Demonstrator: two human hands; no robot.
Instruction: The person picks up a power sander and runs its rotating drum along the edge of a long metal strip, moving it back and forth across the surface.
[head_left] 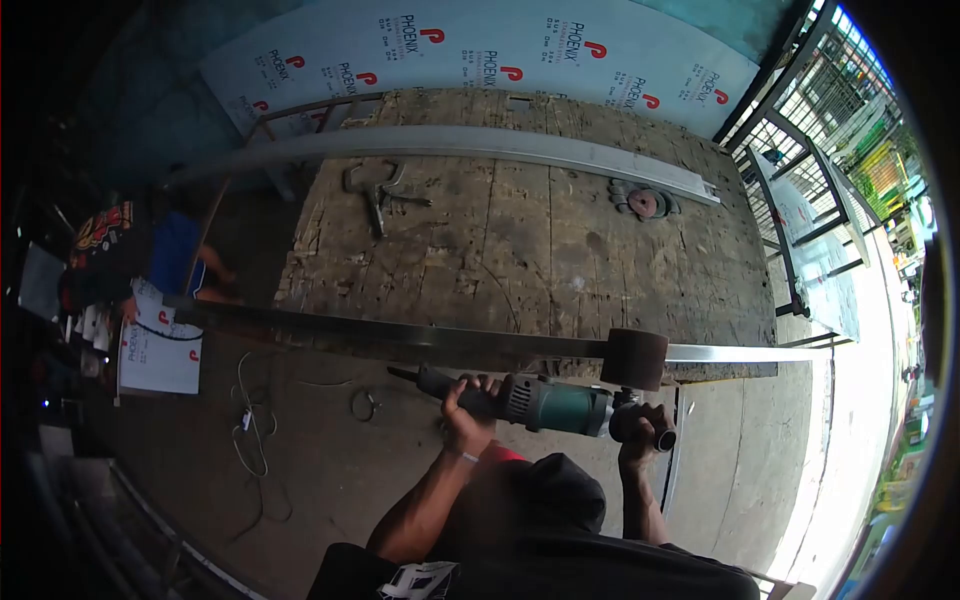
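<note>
A green and black power tool (565,407) lies level across the near side of the wooden table. My left hand (470,415) is wrapped round its dark rear grip. My right hand (645,437) is closed on the handle at the front end. The tool's brown cylindrical drum (636,360) sits against a long metal bar (480,343) along the table's near edge. Right of the drum, the bar looks bright and shiny; the part to the left is darker. Whether the drum is spinning cannot be told from this frame.
The worn wooden table (560,260) bears a second long metal bar (500,145), a clamp (378,195) and a round disc (645,203) on a cloth-like item. A co-worker (110,245) is at the far left. A cable (247,420) lies on the floor. Metal frames (800,210) stand at right.
</note>
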